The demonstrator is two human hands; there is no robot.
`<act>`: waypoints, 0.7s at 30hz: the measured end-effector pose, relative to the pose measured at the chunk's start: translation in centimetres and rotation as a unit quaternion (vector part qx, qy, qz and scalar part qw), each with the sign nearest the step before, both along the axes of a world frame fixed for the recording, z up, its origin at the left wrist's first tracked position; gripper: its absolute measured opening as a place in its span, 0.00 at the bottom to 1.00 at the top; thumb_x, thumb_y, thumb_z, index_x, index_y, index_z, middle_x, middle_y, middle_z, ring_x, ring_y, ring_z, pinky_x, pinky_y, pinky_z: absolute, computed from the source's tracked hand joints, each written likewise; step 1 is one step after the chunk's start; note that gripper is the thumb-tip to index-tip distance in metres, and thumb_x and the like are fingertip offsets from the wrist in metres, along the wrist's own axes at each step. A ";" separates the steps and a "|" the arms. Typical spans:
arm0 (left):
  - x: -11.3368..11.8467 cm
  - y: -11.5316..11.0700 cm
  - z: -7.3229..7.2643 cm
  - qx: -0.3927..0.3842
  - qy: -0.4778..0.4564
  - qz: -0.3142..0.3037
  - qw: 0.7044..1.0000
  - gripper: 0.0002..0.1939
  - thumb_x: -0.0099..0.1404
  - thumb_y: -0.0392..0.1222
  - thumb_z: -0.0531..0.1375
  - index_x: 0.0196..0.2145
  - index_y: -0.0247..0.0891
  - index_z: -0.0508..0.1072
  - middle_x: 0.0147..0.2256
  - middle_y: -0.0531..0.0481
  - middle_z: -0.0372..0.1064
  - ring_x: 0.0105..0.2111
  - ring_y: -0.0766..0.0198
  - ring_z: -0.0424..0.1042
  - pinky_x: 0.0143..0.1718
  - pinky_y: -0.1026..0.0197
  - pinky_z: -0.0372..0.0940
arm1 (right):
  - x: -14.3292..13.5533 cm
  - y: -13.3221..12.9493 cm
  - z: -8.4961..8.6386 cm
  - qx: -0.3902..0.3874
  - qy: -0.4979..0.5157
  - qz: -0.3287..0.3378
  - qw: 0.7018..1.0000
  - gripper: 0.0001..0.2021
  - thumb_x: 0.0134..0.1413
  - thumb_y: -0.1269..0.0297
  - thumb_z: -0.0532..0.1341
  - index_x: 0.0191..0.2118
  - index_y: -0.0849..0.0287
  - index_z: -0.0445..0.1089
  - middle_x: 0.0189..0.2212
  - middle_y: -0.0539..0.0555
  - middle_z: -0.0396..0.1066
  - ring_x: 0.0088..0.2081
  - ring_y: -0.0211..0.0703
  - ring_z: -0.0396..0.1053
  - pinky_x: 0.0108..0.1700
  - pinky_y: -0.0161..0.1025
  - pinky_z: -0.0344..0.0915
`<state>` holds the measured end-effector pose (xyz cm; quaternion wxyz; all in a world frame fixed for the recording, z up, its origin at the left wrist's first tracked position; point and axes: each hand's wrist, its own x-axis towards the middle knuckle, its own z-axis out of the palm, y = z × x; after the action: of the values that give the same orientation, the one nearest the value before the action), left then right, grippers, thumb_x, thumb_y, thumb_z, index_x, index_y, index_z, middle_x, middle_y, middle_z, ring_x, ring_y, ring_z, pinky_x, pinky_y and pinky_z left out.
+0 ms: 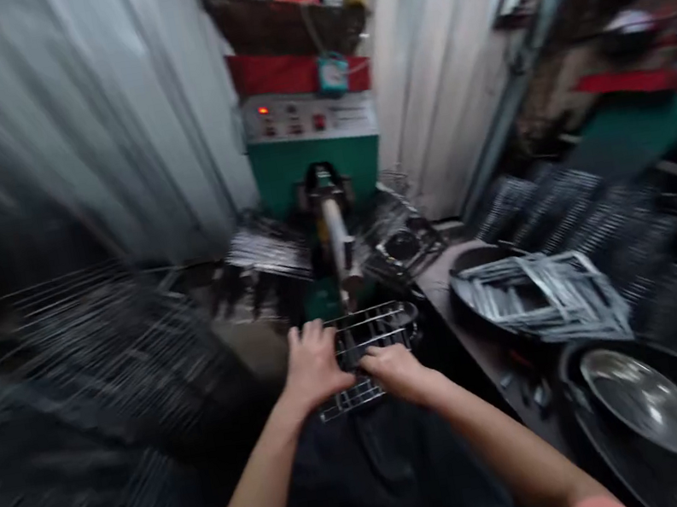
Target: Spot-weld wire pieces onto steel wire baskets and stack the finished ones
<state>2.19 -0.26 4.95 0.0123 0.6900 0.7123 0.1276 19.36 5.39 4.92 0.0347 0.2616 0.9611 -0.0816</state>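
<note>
A shiny wire rack (374, 330) is held in front of a green machine (316, 162), close below the machine's metal arm (337, 236). My left hand (315, 364) grips the rack's left side, its fingers on top and the thumb pointing inward. My right hand (394, 372) is closed on the near right part of the rack, fingers curled over the wires. The machine's front panel (309, 116) shows a lit red light. The picture is blurred, so the rack's exact contact with the metal arm is unclear.
Wire racks (114, 351) are heaped at the left. On the right, a black pan (493, 323) holds metal frames (543, 293), and a larger black basin (611, 450) holds a shiny round dish (646, 403). More wire pieces flank the machine. Corrugated sheeting (155, 85) stands behind.
</note>
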 end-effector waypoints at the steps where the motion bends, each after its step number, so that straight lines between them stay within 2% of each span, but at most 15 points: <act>1: -0.2 0.2 -0.4 0.003 0.001 -0.005 1.000 0.35 0.46 0.47 0.66 0.51 0.28 0.71 0.55 0.24 0.65 0.57 0.32 0.63 0.60 0.32 0.53 | 0.1 0.0 0.0 -0.002 0.000 -0.001 1.000 0.14 0.64 0.72 0.56 0.50 0.59 0.74 0.44 0.59 0.77 0.42 0.46 0.76 0.37 0.36 0.68; 4: -0.5 0.9 -1.5 0.012 0.029 -0.002 1.000 0.35 0.46 0.48 0.64 0.52 0.32 0.70 0.56 0.28 0.66 0.58 0.37 0.63 0.61 0.34 0.53 | 0.4 0.2 -0.4 0.008 0.001 -0.002 1.000 0.12 0.65 0.71 0.55 0.49 0.60 0.73 0.44 0.59 0.76 0.40 0.46 0.76 0.35 0.37 0.68; 7: -0.6 1.3 -2.0 0.007 0.053 -0.002 0.999 0.34 0.47 0.49 0.63 0.52 0.34 0.70 0.56 0.30 0.66 0.59 0.40 0.63 0.61 0.36 0.53 | 0.5 0.1 -0.7 0.028 0.009 -0.001 1.000 0.10 0.65 0.71 0.56 0.45 0.61 0.74 0.42 0.59 0.76 0.37 0.44 0.75 0.32 0.36 0.69; 21: -1.0 2.3 -1.9 0.011 0.061 -0.009 0.998 0.36 0.48 0.51 0.61 0.53 0.29 0.69 0.56 0.28 0.66 0.59 0.39 0.63 0.61 0.37 0.54 | 0.2 0.9 -0.7 0.049 0.028 -0.014 0.998 0.08 0.64 0.68 0.58 0.43 0.59 0.74 0.40 0.56 0.77 0.36 0.44 0.76 0.27 0.35 0.64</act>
<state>1.16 2.08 3.05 -0.0374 0.7033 0.7037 0.0932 19.56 6.28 4.27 -0.0063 0.2736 0.9609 -0.0420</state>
